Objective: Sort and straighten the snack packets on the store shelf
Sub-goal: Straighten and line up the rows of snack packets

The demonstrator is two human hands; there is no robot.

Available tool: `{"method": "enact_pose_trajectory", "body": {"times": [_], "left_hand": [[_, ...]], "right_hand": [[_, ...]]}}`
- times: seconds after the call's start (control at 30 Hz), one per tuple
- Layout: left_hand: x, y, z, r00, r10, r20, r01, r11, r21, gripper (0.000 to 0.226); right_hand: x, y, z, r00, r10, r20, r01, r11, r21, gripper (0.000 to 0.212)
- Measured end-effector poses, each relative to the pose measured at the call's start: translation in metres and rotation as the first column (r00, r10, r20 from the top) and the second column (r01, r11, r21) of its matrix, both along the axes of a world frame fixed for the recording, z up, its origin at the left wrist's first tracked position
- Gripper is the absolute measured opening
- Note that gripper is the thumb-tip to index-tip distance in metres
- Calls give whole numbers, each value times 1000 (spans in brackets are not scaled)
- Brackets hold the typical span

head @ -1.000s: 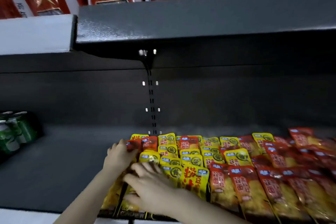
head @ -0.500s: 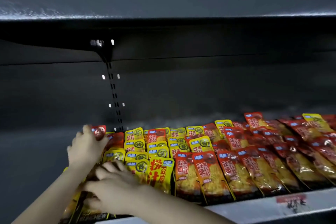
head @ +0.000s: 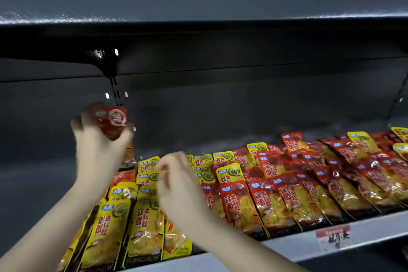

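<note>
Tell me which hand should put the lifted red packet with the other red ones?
Probably the left hand: its fingers grip the red packet above the shelf. The right hand is low over the yellow packets.

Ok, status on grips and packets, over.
Left grip holds a red packet, lifted above the shelf. Right grip blurred over yellow packets, hold unclear. Colours mixed mid-shelf.

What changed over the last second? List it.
The left hand took a red packet in its grip and lifted it off the rows. The right hand rose off the yellow packets; blur hides whether it holds anything. The other packets on the shelf stayed in place.
</note>
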State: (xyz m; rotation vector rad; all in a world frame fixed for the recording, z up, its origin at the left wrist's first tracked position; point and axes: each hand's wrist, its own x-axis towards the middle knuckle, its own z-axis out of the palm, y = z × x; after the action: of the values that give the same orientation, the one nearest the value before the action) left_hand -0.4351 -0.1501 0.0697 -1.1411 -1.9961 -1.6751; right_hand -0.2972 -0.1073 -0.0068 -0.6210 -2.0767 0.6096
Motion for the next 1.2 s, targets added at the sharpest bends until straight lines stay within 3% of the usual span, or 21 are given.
{"method": "enact_pose_trajectory", "body": {"times": [0.07,0.13,0.23,0.3,0.4,0.43,0.53,0.6,0.8,0.93,1.1,1.2], "left_hand": [[17,16,-2,992,-113,-46,112,993,-30,56],[43,37,-12,979,-205,-13,204,977,-64,54],[98,59,-21,944,-324,61,329,939,-100,59],[125,76,-29,907,-406,109,417,903,-106,60],[139,101,-44,838,-497,224,539,820,-194,50],[140,109,-52,848,-485,211,528,798,-290,46],[133,121,-79,898,-438,-46,299,682,-667,38],[129,123,-93,894,-440,-85,228,610,-759,38],[119,129,-100,889,-458,-7,318,628,-710,25],[117,129,-93,871,-472,138,455,664,-594,12],[114,125,-86,825,-477,302,565,711,-420,19],[113,121,-82,824,-475,308,563,743,-362,22]], "right_hand": [[31,14,18,992,-32,-120,26,999,-48,22],[51,34,24,998,-33,-47,27,993,-116,30],[81,59,25,1000,-19,8,20,981,-194,2],[103,71,26,998,-53,-14,49,975,-219,20],[134,91,25,981,-195,20,194,953,-232,14],[143,98,24,972,-235,-2,228,944,-238,14],[163,114,23,956,-282,-86,245,922,-300,18],[171,122,22,950,-295,-104,248,912,-328,19],[168,136,12,950,-298,-90,239,885,-400,13],[162,140,7,947,-306,-95,228,853,-469,12],[156,143,1,946,-305,-111,200,816,-542,18],[150,147,-4,952,-288,-103,178,795,-579,18]]}}
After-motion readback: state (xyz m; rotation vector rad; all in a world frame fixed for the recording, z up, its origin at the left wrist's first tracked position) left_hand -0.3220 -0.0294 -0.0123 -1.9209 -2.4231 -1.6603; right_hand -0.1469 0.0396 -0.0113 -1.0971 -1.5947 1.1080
